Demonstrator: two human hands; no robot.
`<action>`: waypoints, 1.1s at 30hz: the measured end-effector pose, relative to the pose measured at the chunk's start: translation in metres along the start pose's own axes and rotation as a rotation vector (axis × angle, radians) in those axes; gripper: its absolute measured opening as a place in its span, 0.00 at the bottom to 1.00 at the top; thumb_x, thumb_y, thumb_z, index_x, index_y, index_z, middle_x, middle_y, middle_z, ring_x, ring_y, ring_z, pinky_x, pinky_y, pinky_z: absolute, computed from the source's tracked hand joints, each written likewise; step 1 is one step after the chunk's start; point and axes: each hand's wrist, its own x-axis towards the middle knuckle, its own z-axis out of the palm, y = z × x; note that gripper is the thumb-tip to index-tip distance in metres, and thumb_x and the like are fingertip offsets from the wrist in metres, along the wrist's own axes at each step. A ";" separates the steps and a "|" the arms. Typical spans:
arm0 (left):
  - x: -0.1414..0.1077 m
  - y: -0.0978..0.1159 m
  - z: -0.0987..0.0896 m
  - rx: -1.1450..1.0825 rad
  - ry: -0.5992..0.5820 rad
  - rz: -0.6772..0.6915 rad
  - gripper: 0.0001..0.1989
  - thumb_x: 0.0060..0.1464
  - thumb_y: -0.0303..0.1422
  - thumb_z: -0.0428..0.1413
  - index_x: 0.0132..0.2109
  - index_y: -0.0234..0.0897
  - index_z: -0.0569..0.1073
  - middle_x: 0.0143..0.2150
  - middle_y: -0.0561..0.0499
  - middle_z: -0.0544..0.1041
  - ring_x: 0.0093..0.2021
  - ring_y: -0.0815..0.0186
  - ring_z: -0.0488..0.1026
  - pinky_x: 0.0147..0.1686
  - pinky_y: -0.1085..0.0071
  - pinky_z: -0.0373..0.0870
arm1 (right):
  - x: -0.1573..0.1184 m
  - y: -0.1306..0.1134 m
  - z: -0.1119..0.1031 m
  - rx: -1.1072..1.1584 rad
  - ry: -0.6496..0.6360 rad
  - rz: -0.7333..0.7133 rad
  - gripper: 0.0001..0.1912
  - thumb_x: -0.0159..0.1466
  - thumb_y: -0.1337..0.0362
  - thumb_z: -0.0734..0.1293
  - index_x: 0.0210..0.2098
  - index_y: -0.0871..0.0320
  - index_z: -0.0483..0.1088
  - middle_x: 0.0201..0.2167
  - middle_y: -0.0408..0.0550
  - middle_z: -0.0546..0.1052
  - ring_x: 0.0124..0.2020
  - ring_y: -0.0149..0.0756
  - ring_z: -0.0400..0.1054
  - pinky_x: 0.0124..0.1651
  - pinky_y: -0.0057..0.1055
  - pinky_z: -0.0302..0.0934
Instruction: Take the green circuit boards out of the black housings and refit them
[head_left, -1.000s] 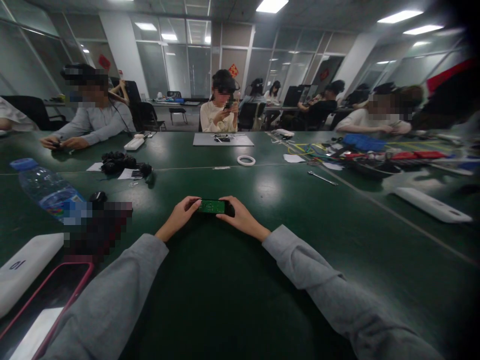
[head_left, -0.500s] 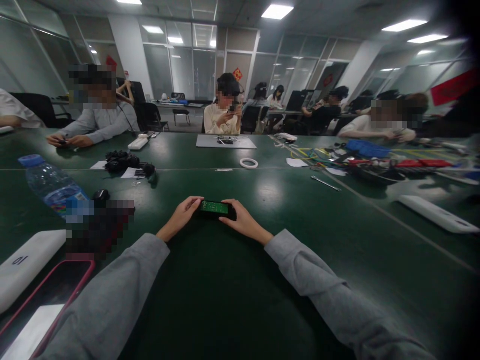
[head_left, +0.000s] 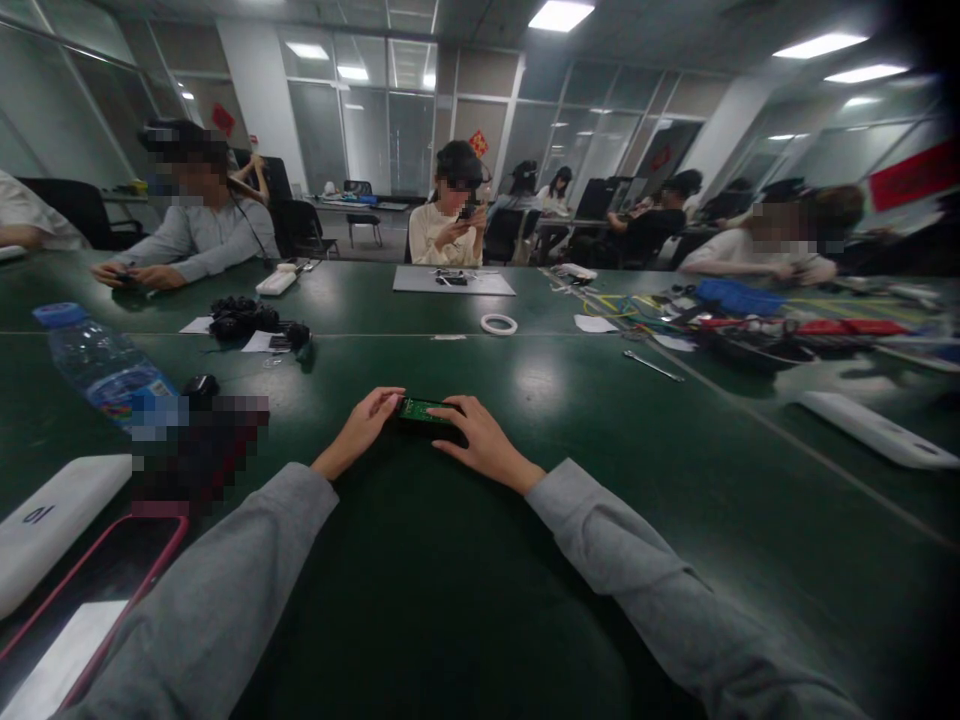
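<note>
A small black case with a green circuit board showing in its top is over the dark green table, midway between my hands. My left hand grips its left end, thumb and fingers closed on it. Around the right end curls my right hand, its fingertips lying over the board and its thumb low by the front edge. The right end of the case is hidden under those fingers. Whether the case rests on the table or is held just above it, I cannot tell.
A water bottle, a white power bank and a red-edged phone lie left. Farther off are a white tape ring, a wrench and tangled cables. Another white block lies right. People sit across the table.
The fingers of my right hand have reached left over the circuit board, covering more of it. My left hand stays at the left end. The view has shifted slightly.
</note>
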 end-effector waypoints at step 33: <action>0.003 -0.006 0.002 0.029 -0.023 0.043 0.22 0.52 0.40 0.58 0.52 0.35 0.68 0.55 0.42 0.72 0.53 0.60 0.71 0.55 0.58 0.67 | -0.001 -0.001 0.003 -0.013 -0.038 -0.006 0.26 0.65 0.60 0.65 0.60 0.57 0.55 0.48 0.53 0.66 0.47 0.44 0.62 0.52 0.45 0.62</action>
